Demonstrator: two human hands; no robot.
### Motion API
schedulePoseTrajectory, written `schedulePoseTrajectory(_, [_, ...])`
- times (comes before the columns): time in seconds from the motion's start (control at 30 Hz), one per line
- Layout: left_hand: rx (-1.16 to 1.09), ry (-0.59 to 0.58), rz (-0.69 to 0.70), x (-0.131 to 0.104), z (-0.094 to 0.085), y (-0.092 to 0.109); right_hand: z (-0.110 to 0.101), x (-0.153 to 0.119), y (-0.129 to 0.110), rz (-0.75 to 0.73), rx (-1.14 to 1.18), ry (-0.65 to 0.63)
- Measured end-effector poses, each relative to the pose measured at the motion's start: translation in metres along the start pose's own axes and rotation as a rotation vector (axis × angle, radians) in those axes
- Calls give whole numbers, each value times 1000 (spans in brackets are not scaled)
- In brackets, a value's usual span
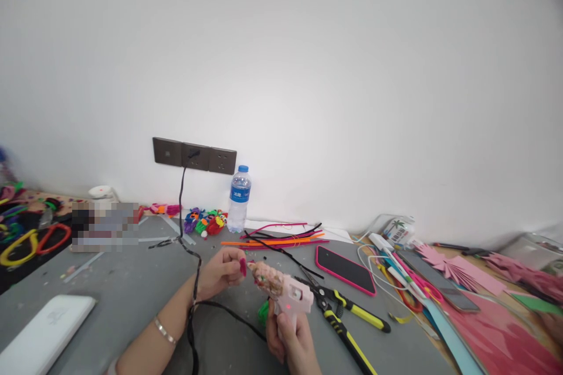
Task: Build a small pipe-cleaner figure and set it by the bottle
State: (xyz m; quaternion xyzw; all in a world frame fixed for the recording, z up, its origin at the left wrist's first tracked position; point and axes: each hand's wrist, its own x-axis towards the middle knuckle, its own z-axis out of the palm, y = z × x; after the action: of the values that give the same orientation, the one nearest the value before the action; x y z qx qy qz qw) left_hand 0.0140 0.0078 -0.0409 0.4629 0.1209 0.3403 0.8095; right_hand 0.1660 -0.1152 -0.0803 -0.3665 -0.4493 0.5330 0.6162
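My right hand [290,337] is wrapped around the handle of a pale pink hot glue gun [297,295], its nozzle pointing left and its red light lit. Glue and coloured bits crust the front of the gun. Just left of the nozzle, the fingers of my left hand [224,269] pinch a small magenta fuzzy piece [243,267], which looks like pipe cleaner. A green fuzzy piece [263,312] shows beside my right fingers; I cannot tell whether they touch it. A black power cord [197,263] hangs from the wall socket and passes across my left wrist.
Yellow-black pliers [352,309] and a pink-edged phone [345,269] lie to the right. Behind are loose pipe cleaners [285,240], a water bottle [240,199] and several small fuzzy figures [206,222]. A white power bank [48,334] lies at left, pink paper [497,328] at far right.
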Motion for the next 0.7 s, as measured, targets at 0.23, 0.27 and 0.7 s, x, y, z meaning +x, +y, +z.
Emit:
schedulePoseTrajectory(0.23, [-9,67,3,-1,1,2,-4,-1,3,15,2,40])
schedulePoseTrajectory(0.27, [-16,84,11,0,1,3,-5,0,4,18,-9,38])
schedulePoseTrajectory(0.7, [28,129,95,5,-5,1,22,8,-37,-105,93,142])
